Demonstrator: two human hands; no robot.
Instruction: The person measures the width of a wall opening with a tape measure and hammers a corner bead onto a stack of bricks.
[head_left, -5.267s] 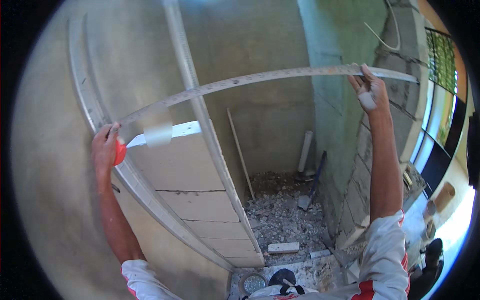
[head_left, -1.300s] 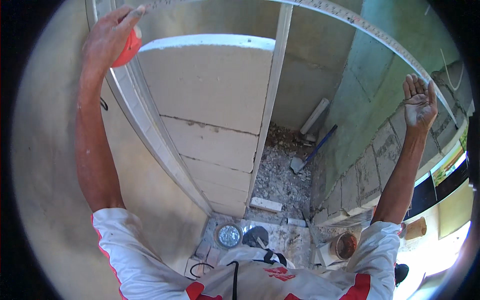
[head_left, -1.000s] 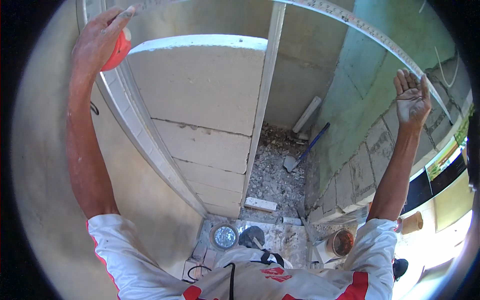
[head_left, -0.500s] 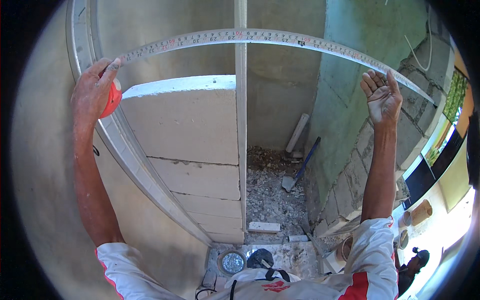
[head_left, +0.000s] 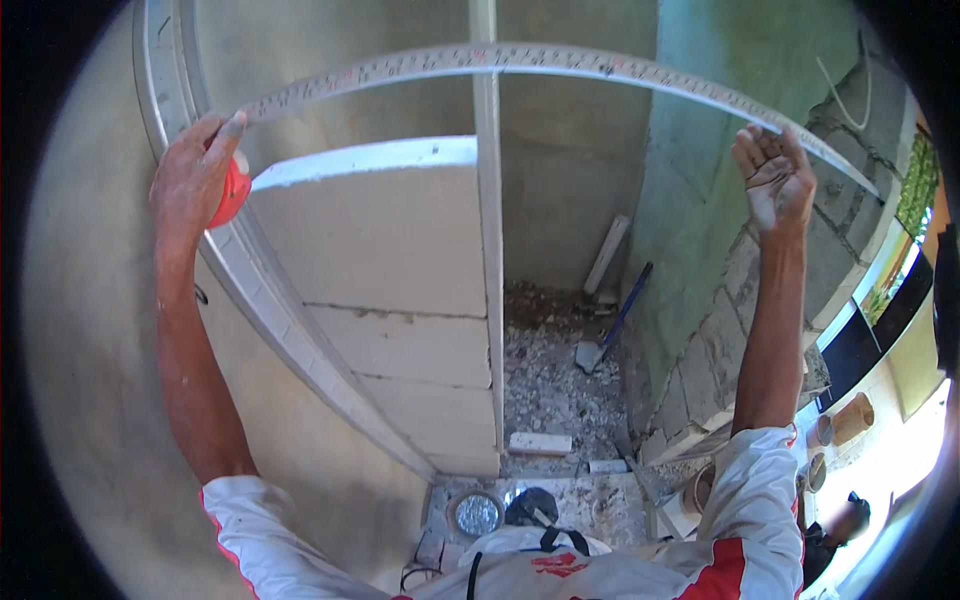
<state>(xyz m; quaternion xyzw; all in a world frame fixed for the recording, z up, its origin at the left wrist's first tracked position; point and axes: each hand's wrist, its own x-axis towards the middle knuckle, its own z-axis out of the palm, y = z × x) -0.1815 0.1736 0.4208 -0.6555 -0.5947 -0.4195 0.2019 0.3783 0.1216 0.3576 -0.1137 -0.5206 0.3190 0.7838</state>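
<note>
My left hand [head_left: 193,175] is closed around a red tape measure [head_left: 232,195], its thumb near where the blade comes out. The pale metal blade [head_left: 545,60] arches across the view to the block wall [head_left: 850,215] on the right, where its far end meets the masonry. My right hand [head_left: 777,180] is raised just under the blade near that end, palm facing me. Its fingers are loosely bent and apart, the thumb at or near the blade's lower edge. Behind my left hand runs a grey metal frame [head_left: 290,325] along the plastered wall.
A metal upright [head_left: 488,200] stands in the middle, beside stacked pale blocks [head_left: 380,235]. Rubble [head_left: 545,385] covers the floor beyond, with a blue-handled shovel [head_left: 618,315] on it. A round bucket [head_left: 475,515] is below. Another person [head_left: 835,535] is at lower right.
The view has shifted slightly. My right hand sits a little higher and further right, and the blade's arch has risen slightly. My left hand keeps its hold on the tape measure.
</note>
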